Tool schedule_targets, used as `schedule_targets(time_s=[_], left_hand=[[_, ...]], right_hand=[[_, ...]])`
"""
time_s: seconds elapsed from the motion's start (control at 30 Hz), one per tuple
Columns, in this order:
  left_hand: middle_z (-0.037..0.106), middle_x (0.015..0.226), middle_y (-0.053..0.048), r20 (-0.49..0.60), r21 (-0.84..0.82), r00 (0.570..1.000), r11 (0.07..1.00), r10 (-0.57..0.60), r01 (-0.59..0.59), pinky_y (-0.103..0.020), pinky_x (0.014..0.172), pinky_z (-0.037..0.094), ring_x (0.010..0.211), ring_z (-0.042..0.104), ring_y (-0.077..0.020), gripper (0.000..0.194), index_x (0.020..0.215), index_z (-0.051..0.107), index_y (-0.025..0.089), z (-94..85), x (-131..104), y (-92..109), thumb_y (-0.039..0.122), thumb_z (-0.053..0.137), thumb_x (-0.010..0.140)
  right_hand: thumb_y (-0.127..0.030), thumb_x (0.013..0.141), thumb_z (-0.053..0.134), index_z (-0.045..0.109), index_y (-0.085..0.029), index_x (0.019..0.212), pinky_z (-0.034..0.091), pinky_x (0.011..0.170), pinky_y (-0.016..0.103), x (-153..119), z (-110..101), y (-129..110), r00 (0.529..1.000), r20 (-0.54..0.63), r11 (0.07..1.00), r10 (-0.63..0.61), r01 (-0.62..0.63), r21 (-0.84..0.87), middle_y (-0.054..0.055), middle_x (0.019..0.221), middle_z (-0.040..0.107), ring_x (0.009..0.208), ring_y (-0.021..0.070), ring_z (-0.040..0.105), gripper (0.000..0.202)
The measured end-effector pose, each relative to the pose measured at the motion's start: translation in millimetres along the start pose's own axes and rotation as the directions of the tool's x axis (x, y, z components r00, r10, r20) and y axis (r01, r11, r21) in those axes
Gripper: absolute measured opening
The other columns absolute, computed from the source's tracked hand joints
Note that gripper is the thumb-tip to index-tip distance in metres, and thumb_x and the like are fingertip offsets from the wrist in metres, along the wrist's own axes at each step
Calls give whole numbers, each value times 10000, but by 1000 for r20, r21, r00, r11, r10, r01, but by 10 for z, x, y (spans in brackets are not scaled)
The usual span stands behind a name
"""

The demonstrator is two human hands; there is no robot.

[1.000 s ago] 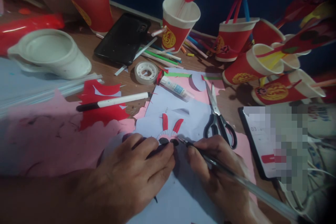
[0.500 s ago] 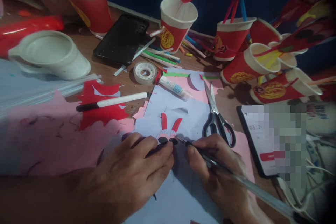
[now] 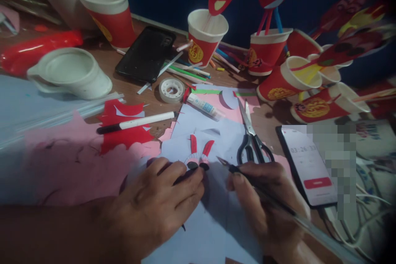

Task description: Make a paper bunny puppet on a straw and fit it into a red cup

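My left hand (image 3: pixel 161 202) is closed, its fingers bent and pressed together over a small paper cutout (image 3: pixel 193 159), holding it on white paper (image 3: pixel 213 218). Pink and black eye shapes and two upright red strips show past the fingertips; the hand hides the rest. A slim pen (image 3: pixel 262 189) with a clear barrel is pinched in my right hand (image 3: pixel 269 206). Its tip stands just right of the cutout, apart from it. Scissors (image 3: pixel 252 136) with black handles lie beyond my right hand. A glue stick (image 3: pixel 204 106) rests on the paper's far part.
Red and white paper cups (image 3: pixel 206 37) with straws and paper faces line the back. A black phone (image 3: pixel 147 53), tape roll (image 3: pixel 171 90), white marker (image 3: pixel 139 121) and white mug (image 3: pixel 69 72) lie left. A lit phone (image 3: pixel 306 165) and cables (image 3: pixel 355 231) are right.
My right hand has drawn the pen tip back from the cutout, a little to the right. My left hand stays put on the cutout. The camera view has shifted slightly.
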State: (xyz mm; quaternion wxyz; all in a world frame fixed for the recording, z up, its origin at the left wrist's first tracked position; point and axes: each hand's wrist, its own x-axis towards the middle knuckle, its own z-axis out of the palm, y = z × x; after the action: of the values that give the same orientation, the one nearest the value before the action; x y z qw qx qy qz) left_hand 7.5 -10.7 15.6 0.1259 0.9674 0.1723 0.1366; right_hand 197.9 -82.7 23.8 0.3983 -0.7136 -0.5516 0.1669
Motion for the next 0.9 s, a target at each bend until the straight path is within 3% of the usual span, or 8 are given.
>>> schedule_targets(time_s=[0.13, 0.23, 0.33, 0.43, 0.63, 0.9], left_hand=[[663, 1092, -27, -11, 10, 999, 999, 31, -31, -362, 689, 393, 840, 525, -203, 291, 1057, 620, 162, 6, 4, -13, 72, 391, 903], [648, 1122, -30, 28, -1, 999, 999, 41, -41, -351, 695, 394, 862, 514, -205, 295, 1082, 600, 159, -2, -10, -35, 60, 420, 870], [600, 1208, -39, 73, -10, 994, 997, 83, -82, -357, 712, 396, 889, 489, -216, 308, 1106, 576, 154, -8, -29, -62, 94, 490, 816], [572, 1241, -48, 85, 21, 992, 995, 97, -100, -350, 733, 387, 906, 469, -214, 319, 1106, 565, 164, -6, -35, -73, 99, 519, 797], [569, 1220, -64, 64, 92, 992, 989, 108, -114, -339, 696, 390, 872, 453, -205, 311, 1100, 553, 156, -13, -34, -53, 88, 509, 800], [564, 1183, -120, 77, 103, 992, 989, 103, -111, -373, 727, 461, 905, 484, -228, 396, 1106, 544, 116, -61, -35, -41, 31, 485, 723]], right_hand=[[-148, 820, 536, 519, -264, 993, 549, 569, 305, -40, -40, 0, 994, -64, 981, -84, 94, 168, 14, 767, 703, 612, 181, 678, 209], [-110, 820, 496, 548, -270, 1012, 532, 577, 301, -57, -73, 4, 976, -69, 965, -209, 217, 145, 8, 782, 704, 634, 170, 669, 255], [-84, 792, 505, 556, -235, 1064, 517, 601, 292, -47, -99, 29, 919, 38, 918, -393, 390, 70, 17, 813, 703, 684, 165, 658, 315], [-64, 792, 500, 559, -195, 1048, 495, 622, 292, 4, -102, 48, 858, 162, 870, -488, 493, 10, 41, 820, 696, 701, 159, 638, 293], [-65, 792, 480, 545, -202, 916, 416, 671, 329, 57, -50, 72, 810, 229, 817, -541, 570, -86, 16, 767, 695, 692, 153, 630, 195], [-76, 769, 481, 579, -191, 932, 408, 713, 333, 25, -37, 120, 787, 337, 814, -517, 574, -91, 35, 837, 695, 758, 173, 636, 222]])
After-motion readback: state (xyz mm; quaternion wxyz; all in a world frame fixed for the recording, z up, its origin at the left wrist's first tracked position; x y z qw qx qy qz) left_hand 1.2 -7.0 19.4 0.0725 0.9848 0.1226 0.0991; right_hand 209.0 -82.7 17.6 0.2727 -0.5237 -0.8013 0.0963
